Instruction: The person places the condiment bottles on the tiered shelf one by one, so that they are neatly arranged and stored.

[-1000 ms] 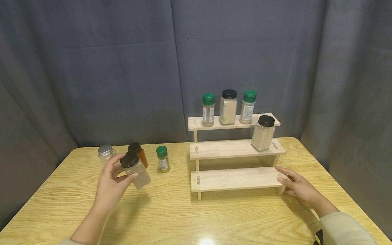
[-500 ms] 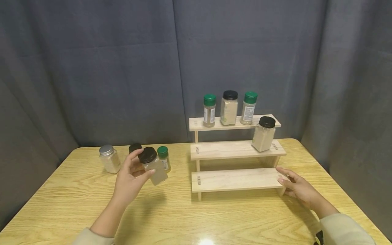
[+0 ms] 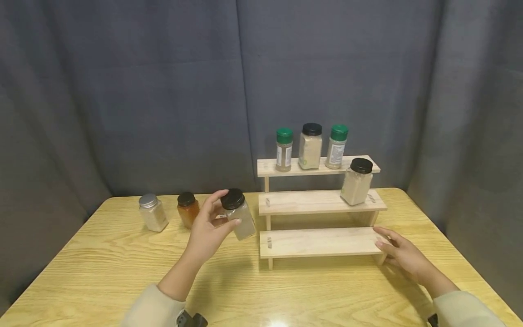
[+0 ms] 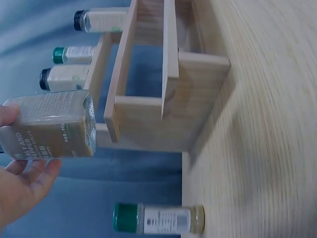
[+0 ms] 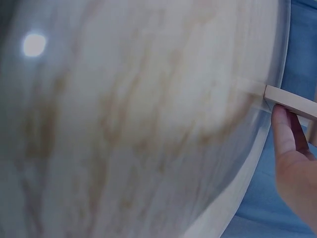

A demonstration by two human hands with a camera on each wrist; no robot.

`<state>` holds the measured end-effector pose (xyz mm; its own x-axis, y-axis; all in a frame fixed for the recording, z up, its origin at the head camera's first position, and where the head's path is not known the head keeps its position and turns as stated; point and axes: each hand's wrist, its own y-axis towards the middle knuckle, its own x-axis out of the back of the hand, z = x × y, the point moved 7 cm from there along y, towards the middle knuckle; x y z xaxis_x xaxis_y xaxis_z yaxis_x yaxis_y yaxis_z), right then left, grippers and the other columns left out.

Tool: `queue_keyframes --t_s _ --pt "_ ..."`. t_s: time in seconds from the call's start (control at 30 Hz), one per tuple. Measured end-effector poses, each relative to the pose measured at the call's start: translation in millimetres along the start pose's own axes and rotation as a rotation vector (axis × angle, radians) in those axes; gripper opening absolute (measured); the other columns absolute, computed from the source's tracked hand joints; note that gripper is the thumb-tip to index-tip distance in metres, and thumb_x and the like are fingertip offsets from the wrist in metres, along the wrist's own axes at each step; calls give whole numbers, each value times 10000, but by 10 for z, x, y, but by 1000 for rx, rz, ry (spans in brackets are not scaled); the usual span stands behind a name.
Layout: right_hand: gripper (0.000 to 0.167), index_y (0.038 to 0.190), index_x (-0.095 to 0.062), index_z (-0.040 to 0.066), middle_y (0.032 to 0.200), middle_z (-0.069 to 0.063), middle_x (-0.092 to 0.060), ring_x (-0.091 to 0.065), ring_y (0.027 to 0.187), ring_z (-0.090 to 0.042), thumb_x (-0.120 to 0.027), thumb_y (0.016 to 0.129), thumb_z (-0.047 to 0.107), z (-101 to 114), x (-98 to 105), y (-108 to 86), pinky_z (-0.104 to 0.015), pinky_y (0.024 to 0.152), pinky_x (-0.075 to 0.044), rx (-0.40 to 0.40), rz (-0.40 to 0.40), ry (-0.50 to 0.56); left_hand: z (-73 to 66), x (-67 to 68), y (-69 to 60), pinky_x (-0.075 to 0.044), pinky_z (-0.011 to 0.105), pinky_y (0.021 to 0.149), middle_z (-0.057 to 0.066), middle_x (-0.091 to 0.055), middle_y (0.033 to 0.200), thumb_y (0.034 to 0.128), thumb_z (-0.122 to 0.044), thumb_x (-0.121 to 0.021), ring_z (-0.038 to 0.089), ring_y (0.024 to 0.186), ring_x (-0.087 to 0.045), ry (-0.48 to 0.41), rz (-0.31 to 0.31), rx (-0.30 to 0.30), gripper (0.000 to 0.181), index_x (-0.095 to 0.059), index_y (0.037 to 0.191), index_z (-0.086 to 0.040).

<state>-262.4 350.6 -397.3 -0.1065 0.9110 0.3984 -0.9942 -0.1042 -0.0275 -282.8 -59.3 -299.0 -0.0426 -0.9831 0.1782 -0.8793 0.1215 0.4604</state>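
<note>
My left hand (image 3: 206, 234) holds a square clear spice jar (image 3: 244, 222) with a black lid between thumb and fingers. The jar is tilted and raised above the table, just left of a three-tier wooden rack (image 3: 318, 241). In the left wrist view, printing shows on the jar (image 4: 52, 131), including "AND" and "PEPPER". At the right end of the rack's lowest tier, my right hand (image 3: 404, 258) grips the board. In the right wrist view, fingers (image 5: 283, 131) press against the wooden end; the remaining fingers are partly hidden.
Two green-lidded jars flank a black-lidded jar (image 3: 310, 150) on the top tier. Another black-lidded jar (image 3: 356, 185) stands on the middle tier's right. A silver-lidded jar (image 3: 154, 217) and an orange-brown jar (image 3: 188, 213) stand left, near a green-lidded jar (image 4: 166, 219).
My left hand has carried the black-lidded spice jar rightward, past the orange-brown jar and toward the rack. My right hand stays on the lowest tier's end.
</note>
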Motion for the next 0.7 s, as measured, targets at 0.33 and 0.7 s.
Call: queue_keyframes --t_s 0.33,0.7 --pt "612 1337 -149 -48 1354 -321 -26 -164 1180 -486 -454 902 256 -26 16 -32 -482 824 -401 3 12 -8 -55 -326 180 -454 322 790 95 -529 1036 723 24 -660 205 943 -529 -90 71 -4 611 -405 1231 -200" --pt "595 1330 -151 -55 1342 -341 -16 -140 1171 -513 -453 903 229 -15 7 18 -539 833 -360 -3 23 -19 -283 -506 273 -459 350 781 170 -513 1050 722 83 -632 294 964 -523 -119 89 -31 601 -376 1246 -62"
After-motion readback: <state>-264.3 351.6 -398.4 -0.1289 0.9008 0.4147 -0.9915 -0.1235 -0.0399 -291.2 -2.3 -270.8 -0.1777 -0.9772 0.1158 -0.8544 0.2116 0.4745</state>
